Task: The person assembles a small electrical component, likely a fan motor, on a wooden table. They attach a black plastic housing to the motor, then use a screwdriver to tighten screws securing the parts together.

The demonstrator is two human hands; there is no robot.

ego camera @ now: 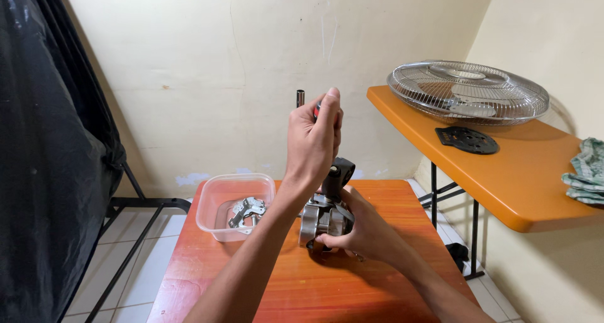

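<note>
- Head view: the fan motor (322, 219), a grey metal block with a black housing at its back, stands on the small wooden table (390, 203), near the middle of the tabletop.
- The right hand (363, 230) is closed around the motor from its right side, fingers curled over the front lower edge, pressing it to the tabletop.
- The left hand (313, 140) is raised straight above the motor and wrapped in a fist around a screwdriver (318, 109); only a bit of red and black handle shows between thumb and fingers.
- A short metal tube (300, 97) sticks up just left of the fist, above the motor; whether it is part of the tool cannot be told.
- Just left of the motor, on the same table, sits a clear plastic tub (217, 200) with loose metal parts (246, 211) inside.
- Well to the right of the motor, a longer orange table (503, 184) runs along the wall.
- On it, far from the motor, lies a wire fan guard (469, 91), and just in front of that a black round plate (467, 140).
- A green checked cloth (587, 170) rests at the right edge of that table.
- A black sheet (44, 159) hangs well left of the motor, over a dark frame on the tiled floor.
</note>
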